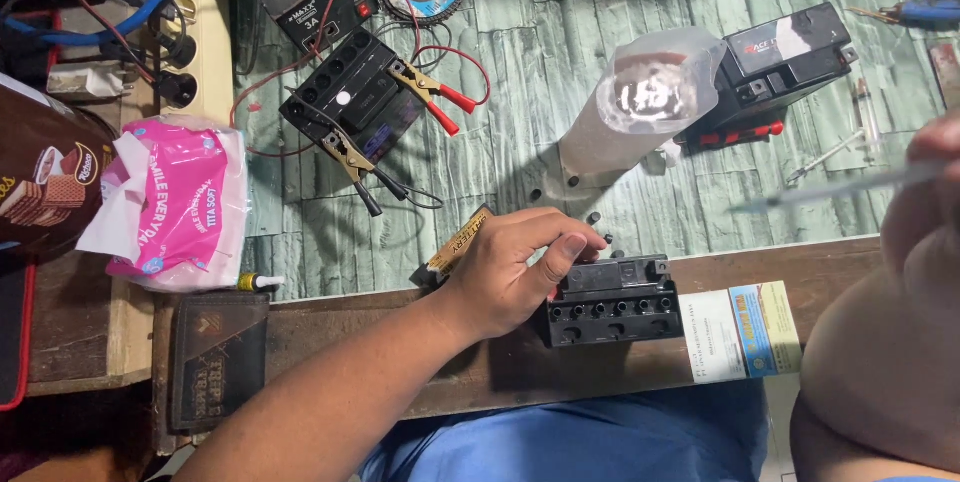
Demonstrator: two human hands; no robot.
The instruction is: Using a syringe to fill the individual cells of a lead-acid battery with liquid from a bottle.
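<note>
A small black battery [612, 302] with a row of open filler holes sits on the wooden bench edge [760, 267]. My left hand [515, 267] grips its left top corner, thumb and fingers curled, with a small black cap [597, 239] at the fingertips. A yellow tube [455, 245] lies partly hidden under that hand. At the right edge, my right hand [935, 192] holds a thin clear syringe [840, 189], blurred, with its tip pointing left above the green surface.
Further back, a second battery [350, 102] has red and black clamps on it, wired to a charger [325, 2]. A clear plastic bottle [650, 97] lies against a third battery [790, 57]. A pink tissue pack [180, 202], brown wallet [215, 352] and printed carton [740, 332] lie nearby.
</note>
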